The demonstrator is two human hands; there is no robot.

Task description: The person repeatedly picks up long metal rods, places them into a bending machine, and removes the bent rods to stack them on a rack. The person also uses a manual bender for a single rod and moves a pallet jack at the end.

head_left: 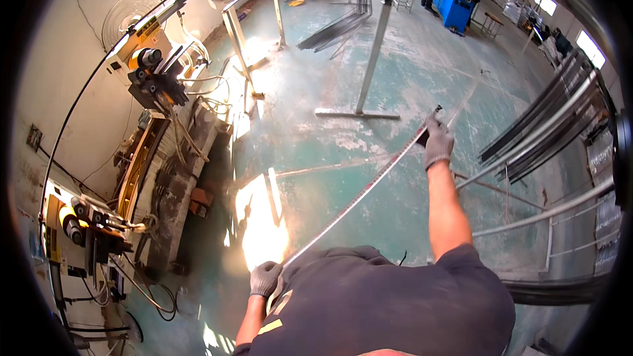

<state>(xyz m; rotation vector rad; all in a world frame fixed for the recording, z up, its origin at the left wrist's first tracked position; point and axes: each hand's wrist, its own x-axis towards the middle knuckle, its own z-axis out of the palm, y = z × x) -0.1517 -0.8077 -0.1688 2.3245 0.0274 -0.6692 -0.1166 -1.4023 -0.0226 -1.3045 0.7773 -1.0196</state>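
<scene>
A measuring tape (359,196), a long thin pale blade with red marks, stretches taut and slanting between my two hands, above the floor. My right hand (438,144), in a grey glove, is reached out ahead and closed around the tape's far end. Something small and dark shows at its fingers, and a black tip sticks out beyond them. My left hand (265,279), gloved as well, is closed at the near end of the tape, low by my side. Its fingertips are partly hidden.
Along the left wall stands a machine (148,79) with yellow-and-black rollers, hoses and cables. A metal stand (374,59) rises ahead. Bundles of dark rods (547,118) lie on a rack at the right. Two people work at a blue cabinet (455,8) far off.
</scene>
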